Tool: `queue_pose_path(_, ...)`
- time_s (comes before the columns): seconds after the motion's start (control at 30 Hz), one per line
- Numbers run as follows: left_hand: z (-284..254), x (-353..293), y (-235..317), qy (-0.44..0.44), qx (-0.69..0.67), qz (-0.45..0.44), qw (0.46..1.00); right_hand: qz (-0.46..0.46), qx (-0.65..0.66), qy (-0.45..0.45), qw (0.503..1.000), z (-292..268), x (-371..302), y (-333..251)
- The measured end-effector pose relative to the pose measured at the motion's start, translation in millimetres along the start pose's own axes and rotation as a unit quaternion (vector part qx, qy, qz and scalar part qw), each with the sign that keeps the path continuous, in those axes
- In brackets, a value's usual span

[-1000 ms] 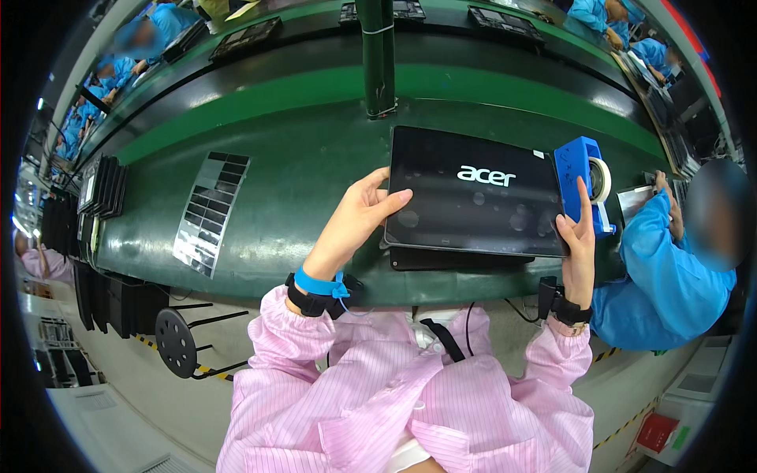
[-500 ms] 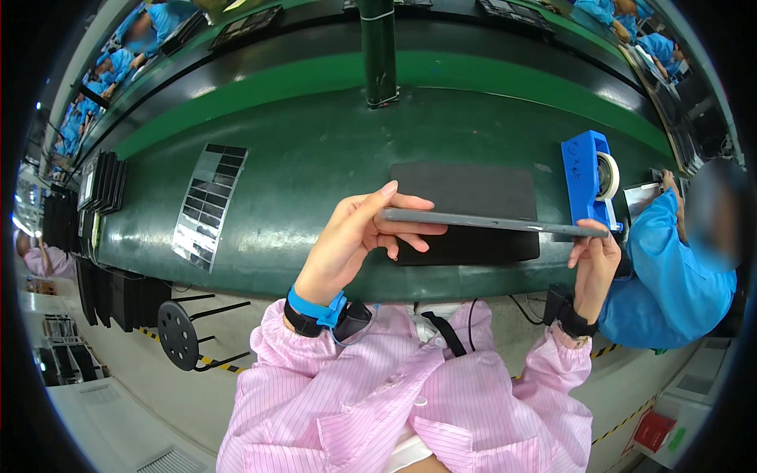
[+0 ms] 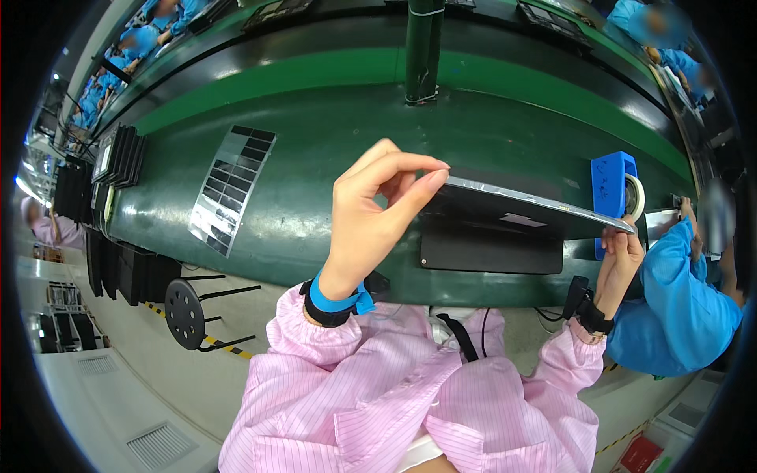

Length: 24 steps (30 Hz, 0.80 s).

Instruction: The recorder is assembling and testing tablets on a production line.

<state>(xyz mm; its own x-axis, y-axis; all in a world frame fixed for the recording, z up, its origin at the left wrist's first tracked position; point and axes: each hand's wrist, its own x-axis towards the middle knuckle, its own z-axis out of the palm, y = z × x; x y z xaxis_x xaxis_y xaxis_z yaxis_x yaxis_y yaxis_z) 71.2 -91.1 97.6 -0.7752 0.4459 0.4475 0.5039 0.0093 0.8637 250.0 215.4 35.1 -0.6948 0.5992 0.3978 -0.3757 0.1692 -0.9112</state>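
A thin, dark tablet is held up above the bench, tilted nearly edge-on with a silvery edge on top and a pale rectangular patch on its face. My left hand pinches its left corner between thumb and fingertips. At the right end, my right hand grips the other corner. A black pad lies beneath on the green bench, partly covered by the tablet. Just beyond my right hand stands a blue tape dispenser with a roll of pale tape.
A sheet of black rectangular stickers lies to the left. Dark trays stand stacked at the left end. A green post rises at the back. Close on the right sits a co-worker in blue. A black stool stands left below.
The tablet has tipped so its dark face with the pale patch shows. My left hand has shifted from spread fingers around its end to a pinch at the corner. The view has moved slightly.
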Motion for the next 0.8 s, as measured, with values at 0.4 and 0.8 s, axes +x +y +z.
queue_pose_path(0.4, 24.8, -9.6, -27.9, 0.156, -0.049, 0.109, 0.980, -0.012, 0.010, 0.048, 0.999, 18.4, 5.9, 7.8)
queue_pose_path(0.8, 41.5, -35.5, -35.0, 0.082, 0.033, 0.098, 0.991, 0.012, 0.077, 0.046, 0.996, 6.0, -3.4, 17.8)
